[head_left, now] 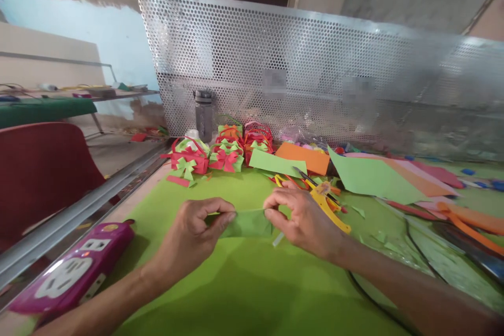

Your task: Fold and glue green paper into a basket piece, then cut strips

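Note:
My left hand (pixel 192 233) and my right hand (pixel 301 218) each pinch one end of a small green paper piece (pixel 248 223), folded and held between them just above the lime green table cover (pixel 244 283). Both hands have fingers closed on the paper. A thin white stick pokes out under my right hand. Yellow-handled scissors (pixel 328 205) lie on the table right behind my right hand.
Finished red, green and orange paper bows (pixel 220 152) are piled at the back by a grey bottle (pixel 203 114) and a perforated metal screen (pixel 315 73). Loose green and orange paper sheets (pixel 370 176) lie right. A pink power strip (pixel 74 273) sits at the left edge beside a red chair (pixel 43 173).

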`<state>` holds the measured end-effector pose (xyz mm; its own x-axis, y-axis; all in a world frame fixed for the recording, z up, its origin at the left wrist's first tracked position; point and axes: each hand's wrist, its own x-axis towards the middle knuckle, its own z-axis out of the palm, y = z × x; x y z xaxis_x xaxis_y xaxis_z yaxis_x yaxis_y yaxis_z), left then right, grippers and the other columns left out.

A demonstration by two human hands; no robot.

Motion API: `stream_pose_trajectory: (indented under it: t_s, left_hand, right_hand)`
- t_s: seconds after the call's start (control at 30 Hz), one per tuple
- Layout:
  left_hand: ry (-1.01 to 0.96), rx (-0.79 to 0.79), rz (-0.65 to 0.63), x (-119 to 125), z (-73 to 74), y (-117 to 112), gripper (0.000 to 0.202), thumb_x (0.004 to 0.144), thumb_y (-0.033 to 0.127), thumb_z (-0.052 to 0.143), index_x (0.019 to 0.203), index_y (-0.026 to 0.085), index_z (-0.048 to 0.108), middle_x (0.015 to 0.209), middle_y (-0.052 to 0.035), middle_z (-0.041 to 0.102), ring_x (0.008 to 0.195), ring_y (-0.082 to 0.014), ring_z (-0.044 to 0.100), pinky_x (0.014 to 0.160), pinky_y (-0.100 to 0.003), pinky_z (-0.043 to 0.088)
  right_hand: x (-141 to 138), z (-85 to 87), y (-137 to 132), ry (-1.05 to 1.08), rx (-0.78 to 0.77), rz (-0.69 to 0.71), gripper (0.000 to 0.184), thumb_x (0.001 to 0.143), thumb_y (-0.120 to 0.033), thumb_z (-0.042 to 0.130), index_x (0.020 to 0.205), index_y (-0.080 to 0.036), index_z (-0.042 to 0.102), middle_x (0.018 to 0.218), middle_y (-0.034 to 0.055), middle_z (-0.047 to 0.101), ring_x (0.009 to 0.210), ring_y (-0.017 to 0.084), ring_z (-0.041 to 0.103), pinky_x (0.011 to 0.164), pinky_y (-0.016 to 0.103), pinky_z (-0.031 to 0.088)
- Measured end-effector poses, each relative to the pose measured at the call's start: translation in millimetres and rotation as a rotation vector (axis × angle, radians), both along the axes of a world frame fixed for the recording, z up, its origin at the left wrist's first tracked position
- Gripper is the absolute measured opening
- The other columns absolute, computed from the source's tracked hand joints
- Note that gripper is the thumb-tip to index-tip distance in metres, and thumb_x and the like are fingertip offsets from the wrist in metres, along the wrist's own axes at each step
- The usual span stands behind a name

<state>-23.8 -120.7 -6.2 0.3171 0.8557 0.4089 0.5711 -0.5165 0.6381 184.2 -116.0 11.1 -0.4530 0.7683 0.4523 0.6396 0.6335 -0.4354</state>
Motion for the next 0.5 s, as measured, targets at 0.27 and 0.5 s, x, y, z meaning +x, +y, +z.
stream_pose_trajectory:
  t_s: [0.27,0.5]
  left_hand:
    - [-0.195,-0.349,-0.031,0,-7.8,11,0.028,0.077,0.038,0.054,0.066,0.013,0.06,0.046,0.0045,0.043,0.041,-0.0067,0.032,0.038,-0.018,0.024]
    - [-0.318,-0.5,-0.034,0,-10.4,14,0.031,0.075,0.042,0.057,0.071,0.011,0.061,0.052,0.0005,0.053,0.045,-0.0089,0.043,0.042,-0.02,0.033]
  right_hand:
    - [8,1.8,8,0.148,-0.282,0.033,0.015,0.078,-0.02,0.048,0.073,-0.017,0.061,0.072,0.001,0.065,0.068,0.013,0.056,0.064,0.025,0.04]
    - [12,4.7,13,0.268,-0.644,0.106,0.025,0.07,-0.018,0.054,0.091,-0.014,0.066,0.079,0.0025,0.067,0.069,0.013,0.058,0.068,0.026,0.045]
